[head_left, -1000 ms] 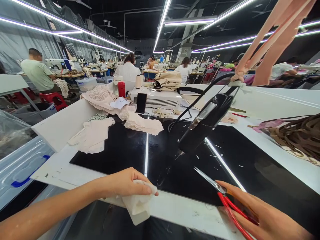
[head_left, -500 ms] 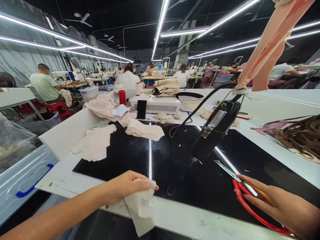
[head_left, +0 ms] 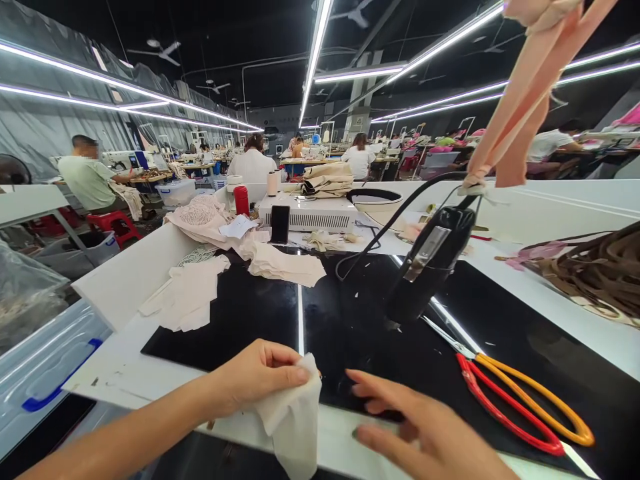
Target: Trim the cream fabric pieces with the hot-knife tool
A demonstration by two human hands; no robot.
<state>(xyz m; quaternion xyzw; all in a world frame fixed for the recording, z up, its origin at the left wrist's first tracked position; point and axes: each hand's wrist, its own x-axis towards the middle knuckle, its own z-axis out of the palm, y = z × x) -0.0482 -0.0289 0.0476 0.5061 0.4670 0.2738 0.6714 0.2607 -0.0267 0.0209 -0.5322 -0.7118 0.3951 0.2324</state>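
Pinched between the thumb and fingers of my left hand (head_left: 270, 373) is a pale cream cloth piece (head_left: 297, 427), which hangs down over the table's front edge. My right hand (head_left: 410, 423) is a little to the right of it, fingers apart and holding nothing. Scissors (head_left: 515, 400) with one red and one orange handle lie on the black board (head_left: 345, 333) at the right, blades pointing up and left. Cream fabric pieces lie in one pile (head_left: 195, 293) at the board's left edge and another (head_left: 285, 263) at its back.
A black hand-held device (head_left: 430, 260) hangs from pink fabric strips (head_left: 525, 107) over the board. Behind stand a white box (head_left: 310, 213), a phone (head_left: 280, 223) and a red spool (head_left: 241, 200). Brown straps (head_left: 600, 273) lie at the right. People sit farther back.
My right hand has let go of the scissors, which now lie on the board, and has moved left toward the cloth. My left hand still holds the cloth.
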